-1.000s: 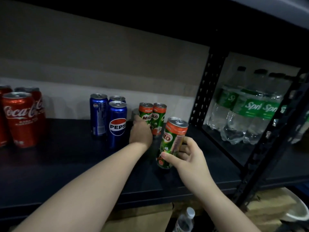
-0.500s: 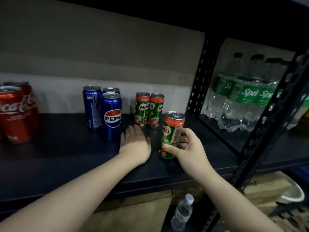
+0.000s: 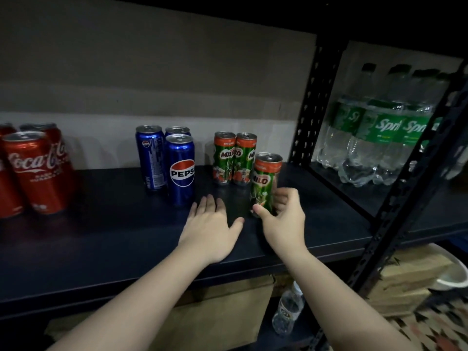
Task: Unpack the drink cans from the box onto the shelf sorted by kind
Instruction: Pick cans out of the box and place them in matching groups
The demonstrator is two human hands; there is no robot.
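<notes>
Dark shelf [image 3: 101, 239], left to right: Coca-Cola cans [image 3: 35, 171]; three Pepsi cans [image 3: 174, 163]; left hand [image 3: 211, 224] flat, fingers straight, palm down on shelf; two Milo cans [image 3: 234, 158] at rear; third Milo can [image 3: 264, 183] upright, gripped by right hand [image 3: 285, 219]; Sprite bottles [image 3: 379, 138] in next bay.

Dark shelf [image 3: 101, 239]: sorted cans [image 3: 180, 171], seemingly nine.

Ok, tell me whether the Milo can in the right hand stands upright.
Upright: front Milo can stands on shelf, lid up.
</notes>
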